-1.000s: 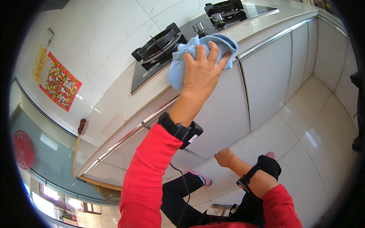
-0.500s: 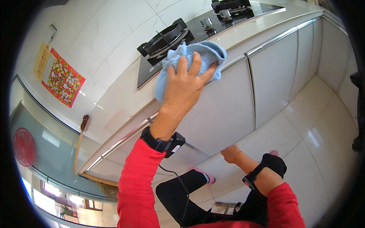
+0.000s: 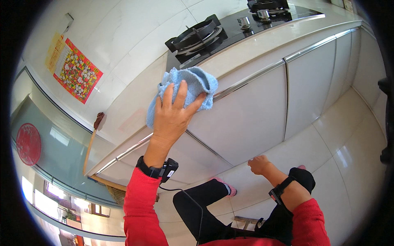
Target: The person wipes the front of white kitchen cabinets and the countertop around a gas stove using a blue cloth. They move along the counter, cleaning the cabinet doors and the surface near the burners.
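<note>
My left hand presses a bunched light-blue towel onto the front edge of the pale countertop, with the fingers curled into the fabric. The towel sits beside the near left corner of a black glass gas hob. Its left burner grate is just beyond the towel. Part of the towel hangs over the counter's front, and the palm hides some of it. My right hand is closed in a fist over the floor, in front of the cabinets, touching nothing; no object shows in it.
White cabinet doors with metal trim run below the counter. A long-handled brush leans at the counter's left end, near a glass sliding door. A colourful calendar hangs on the tiled wall. A low stool is under me.
My left hand and the towel have slid left and toward me, off the hob's front edge onto the counter edge. The view has shifted slightly; my right hand stays a fist.
</note>
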`<action>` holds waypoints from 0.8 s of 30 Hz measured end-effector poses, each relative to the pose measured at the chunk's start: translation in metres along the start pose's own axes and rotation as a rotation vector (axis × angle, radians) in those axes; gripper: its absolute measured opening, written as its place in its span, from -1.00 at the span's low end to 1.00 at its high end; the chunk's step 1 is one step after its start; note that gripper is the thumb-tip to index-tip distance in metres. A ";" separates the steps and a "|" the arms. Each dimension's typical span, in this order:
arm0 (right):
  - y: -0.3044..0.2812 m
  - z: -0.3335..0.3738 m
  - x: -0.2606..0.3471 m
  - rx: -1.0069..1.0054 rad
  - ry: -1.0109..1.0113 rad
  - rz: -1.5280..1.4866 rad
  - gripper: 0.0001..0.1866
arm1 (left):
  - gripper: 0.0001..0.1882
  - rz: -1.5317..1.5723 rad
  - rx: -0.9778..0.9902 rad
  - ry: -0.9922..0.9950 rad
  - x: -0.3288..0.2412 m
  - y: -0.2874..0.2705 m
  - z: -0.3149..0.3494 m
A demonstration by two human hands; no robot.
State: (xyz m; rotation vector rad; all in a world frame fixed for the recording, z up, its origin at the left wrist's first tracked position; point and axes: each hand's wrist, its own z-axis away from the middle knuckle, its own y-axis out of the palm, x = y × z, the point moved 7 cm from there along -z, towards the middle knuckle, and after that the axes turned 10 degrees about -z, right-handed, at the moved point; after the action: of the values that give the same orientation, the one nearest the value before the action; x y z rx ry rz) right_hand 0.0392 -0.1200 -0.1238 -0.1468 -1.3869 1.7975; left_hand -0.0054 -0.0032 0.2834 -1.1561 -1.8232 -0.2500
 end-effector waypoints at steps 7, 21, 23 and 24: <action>0.006 -0.002 -0.003 0.020 -0.012 0.013 -0.60 | -0.37 0.048 0.099 -0.037 0.032 -0.009 0.049; 0.000 0.008 0.001 0.009 -0.038 -0.022 -0.61 | -0.36 0.328 -0.024 -0.265 0.111 -0.020 0.162; 0.001 0.007 0.002 0.014 -0.053 -0.015 -0.60 | -0.32 0.326 0.094 -0.366 0.125 -0.018 0.178; 0.002 0.006 0.002 0.034 -0.041 -0.014 -0.60 | -0.30 0.334 0.143 -0.413 0.131 -0.017 0.185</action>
State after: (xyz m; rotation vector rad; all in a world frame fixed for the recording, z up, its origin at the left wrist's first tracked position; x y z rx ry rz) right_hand 0.0334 -0.1231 -0.1222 -0.0827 -1.3826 1.8208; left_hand -0.1454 0.1759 0.2905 -1.4620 -1.9176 0.3306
